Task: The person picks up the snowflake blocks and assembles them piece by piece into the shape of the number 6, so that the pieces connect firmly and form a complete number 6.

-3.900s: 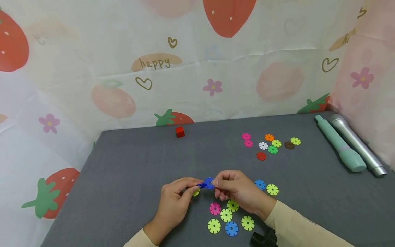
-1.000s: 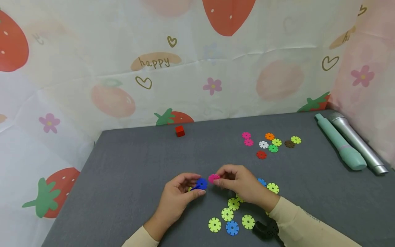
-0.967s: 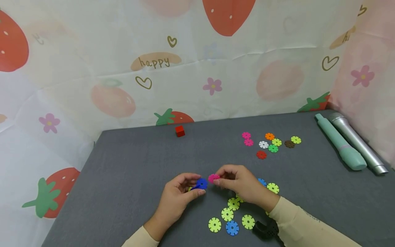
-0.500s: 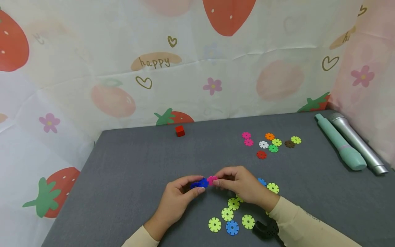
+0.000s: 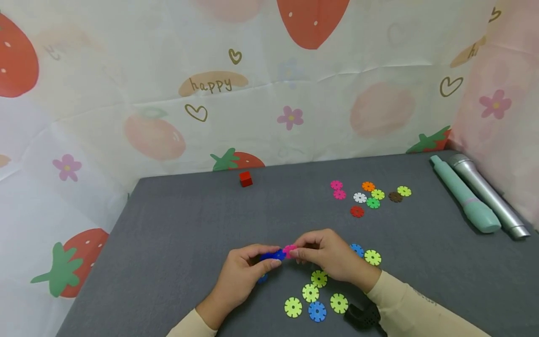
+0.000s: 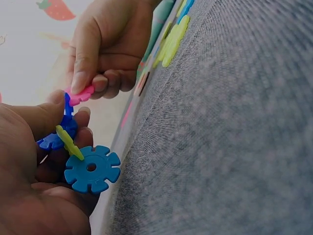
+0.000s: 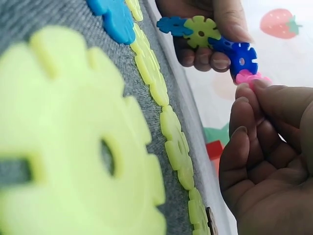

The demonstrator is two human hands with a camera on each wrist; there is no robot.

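In the head view, my left hand (image 5: 237, 274) pinches a dark blue notched disc (image 5: 273, 255) between thumb and fingers. It belongs to a small chain of interlocking discs: the right wrist view shows two dark blue discs (image 7: 246, 58), a yellow-green disc (image 7: 201, 31) and a light blue disc (image 7: 171, 25). The light blue end (image 6: 92, 171) hangs below my left fingers in the left wrist view. My right hand (image 5: 330, 255) pinches a pink disc (image 5: 288, 251) by thumb and index finger. The pink disc's edge meets the end dark blue disc, overlapping it at the rim.
Nearer the front lie several yellow-green discs (image 5: 310, 293) and a blue disc (image 5: 317, 311), beside a black object (image 5: 363, 316) near the right sleeve. Farther back are several coloured discs (image 5: 373, 202), a red cube (image 5: 246, 179), a green bottle-shaped object (image 5: 465, 194) and a silver microphone (image 5: 488, 196).
The pink disc, on the table at first, was picked up by my right hand and has moved left to the dark blue disc's edge. My left hand has turned the chain.
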